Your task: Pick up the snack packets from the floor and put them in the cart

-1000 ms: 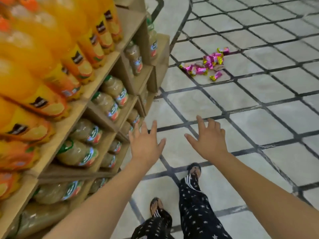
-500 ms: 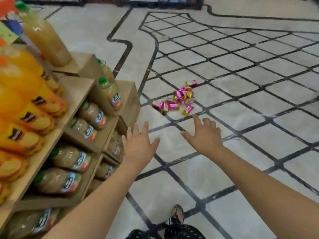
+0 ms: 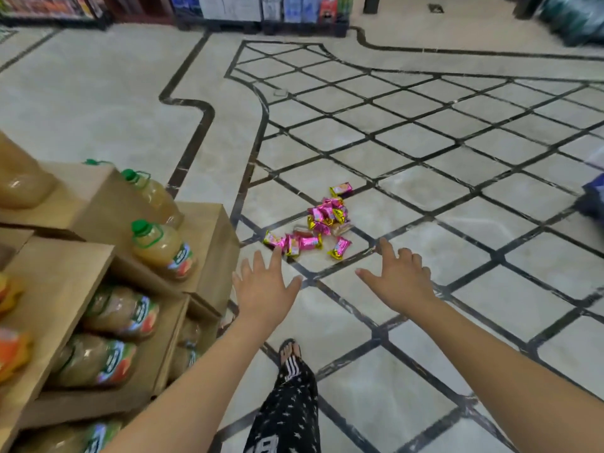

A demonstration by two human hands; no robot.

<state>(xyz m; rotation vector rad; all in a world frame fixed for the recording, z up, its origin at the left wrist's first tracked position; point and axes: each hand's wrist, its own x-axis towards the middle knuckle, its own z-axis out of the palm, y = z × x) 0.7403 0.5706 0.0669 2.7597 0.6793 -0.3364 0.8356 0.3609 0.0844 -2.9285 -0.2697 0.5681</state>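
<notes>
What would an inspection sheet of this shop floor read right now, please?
Surface: pale tiled floor with dark lines.
Job's things: pink and yellow snack packets in a loose pile on the floor; no cart clearly seen.
Clutter: nothing seen.
Hands: left hand and right hand open, fingers spread, holding nothing.
Cables: nothing seen.
Surroundings: wooden shelf of juice bottles on the left; stocked racks along the far wall.

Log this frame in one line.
phase: pre-pick | left hand: open, empty | right hand: open, empty | packets: heaped on floor, none held | shelf: at left
</notes>
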